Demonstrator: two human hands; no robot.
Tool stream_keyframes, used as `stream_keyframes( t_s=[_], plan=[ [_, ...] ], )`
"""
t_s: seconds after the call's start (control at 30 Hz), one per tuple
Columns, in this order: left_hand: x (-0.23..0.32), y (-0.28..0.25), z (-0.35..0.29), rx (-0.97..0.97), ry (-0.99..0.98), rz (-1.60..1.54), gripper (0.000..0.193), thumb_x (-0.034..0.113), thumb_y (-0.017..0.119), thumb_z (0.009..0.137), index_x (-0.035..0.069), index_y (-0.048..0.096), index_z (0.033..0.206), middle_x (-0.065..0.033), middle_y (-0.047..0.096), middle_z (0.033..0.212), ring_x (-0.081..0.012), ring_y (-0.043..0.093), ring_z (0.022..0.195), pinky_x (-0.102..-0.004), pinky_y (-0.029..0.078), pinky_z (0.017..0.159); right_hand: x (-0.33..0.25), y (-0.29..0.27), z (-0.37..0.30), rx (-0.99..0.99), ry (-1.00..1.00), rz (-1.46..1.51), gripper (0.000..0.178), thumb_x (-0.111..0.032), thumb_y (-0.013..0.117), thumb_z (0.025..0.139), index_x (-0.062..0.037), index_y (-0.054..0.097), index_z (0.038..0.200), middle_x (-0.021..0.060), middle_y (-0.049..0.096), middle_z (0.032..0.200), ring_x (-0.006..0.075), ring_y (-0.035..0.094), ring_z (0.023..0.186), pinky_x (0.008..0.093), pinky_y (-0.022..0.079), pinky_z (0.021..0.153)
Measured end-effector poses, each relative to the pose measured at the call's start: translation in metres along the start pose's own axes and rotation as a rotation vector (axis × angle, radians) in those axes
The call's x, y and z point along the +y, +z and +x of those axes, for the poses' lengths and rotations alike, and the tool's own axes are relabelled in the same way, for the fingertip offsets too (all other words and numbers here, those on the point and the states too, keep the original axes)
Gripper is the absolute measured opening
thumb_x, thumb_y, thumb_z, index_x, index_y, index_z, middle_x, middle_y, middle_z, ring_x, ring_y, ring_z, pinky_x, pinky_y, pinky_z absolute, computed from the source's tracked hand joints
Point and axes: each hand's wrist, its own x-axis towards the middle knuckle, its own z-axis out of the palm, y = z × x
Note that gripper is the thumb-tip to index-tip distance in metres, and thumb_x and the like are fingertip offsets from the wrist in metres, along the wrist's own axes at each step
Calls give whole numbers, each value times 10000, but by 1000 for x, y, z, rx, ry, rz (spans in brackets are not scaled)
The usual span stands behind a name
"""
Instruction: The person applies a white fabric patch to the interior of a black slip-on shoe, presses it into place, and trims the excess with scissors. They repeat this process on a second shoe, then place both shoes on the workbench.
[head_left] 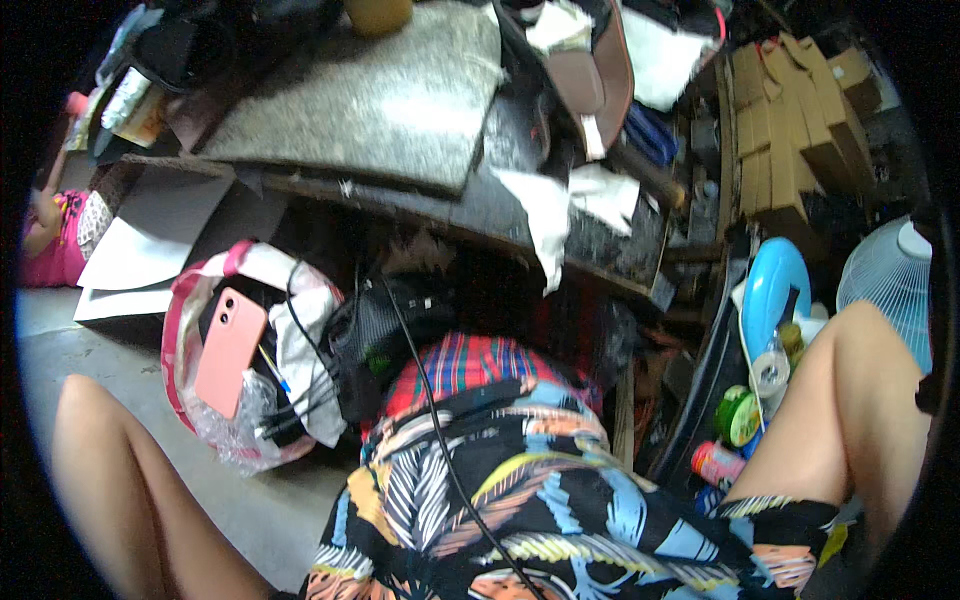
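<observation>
Neither of my hands shows in the head view. My bare left knee (95, 430) is bent at the left, and my bare right knee (855, 350) at the right. Between them spreads my dark clothing (560, 490) with a colourful leaf print. A thin black cable (425, 380) runs down across it. Red plaid cloth (480, 365) lies just beyond my lap. To the left stands a white and pink bag (180, 340), with a pink phone (230, 350), clear plastic wrap (240, 410) and cables in its opening.
Ahead is a dark worktable (450, 215) bearing a grey slab (370, 95), white scraps (545, 215) and a brown shoe-like piece (585, 85). Stacked cardboard (790, 130), a fan (890, 270), a blue round object (775, 285) and a green tape roll (738, 415) are at right. Someone in pink (60, 250) is far left.
</observation>
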Motion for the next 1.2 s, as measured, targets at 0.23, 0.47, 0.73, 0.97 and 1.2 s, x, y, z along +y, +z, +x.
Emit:
stream_keyframes(
  t_s=[0.23, 0.47, 0.73, 0.97, 1.2],
  plan=[
    [7, -5, -2, 20, -45, -11, 279, 229, 606, 936, 23, 633, 1122, -101, 631, 1101, -213, 587, 1012, -374, 462, 902, -22, -28, 12, -73, -110, -16, 660, -355, 653, 922, 0, 465, 1446, 214, 535, 1371, 346, 510, 1292, 422, 393, 1094],
    [14, -7, 0, 18, -63, 1, 278, 240, 606, 937, 28, 638, 1113, -95, 635, 1084, -209, 591, 992, -371, 466, 887, -35, -41, 15, -87, -156, -35, 661, -346, 661, 914, 5, 469, 1441, 217, 549, 1352, 348, 523, 1277, 420, 403, 1085],
    [12, -2, -1, 24, -66, 20, 278, 254, 606, 939, 33, 645, 1103, -89, 640, 1063, -204, 595, 969, -368, 471, 869, -31, -46, 14, -67, -169, -26, 662, -337, 671, 905, 9, 474, 1434, 220, 565, 1331, 351, 537, 1260, 418, 414, 1075],
    [11, 1, 2, 39, -53, 23, 278, 266, 606, 941, 38, 650, 1095, -83, 644, 1045, -199, 599, 949, -365, 475, 853, -30, -48, 6, -64, -166, -32, 663, -328, 679, 897, 13, 478, 1429, 222, 579, 1313, 353, 550, 1246, 416, 424, 1066],
    [14, -2, 1, 46, -42, 26, 280, 277, 606, 942, 42, 655, 1086, -77, 649, 1027, -194, 602, 929, -362, 478, 838, -48, -43, -19, -74, -140, 22, 664, -320, 687, 888, 17, 483, 1423, 224, 593, 1294, 356, 562, 1231, 415, 434, 1057]
  ],
)
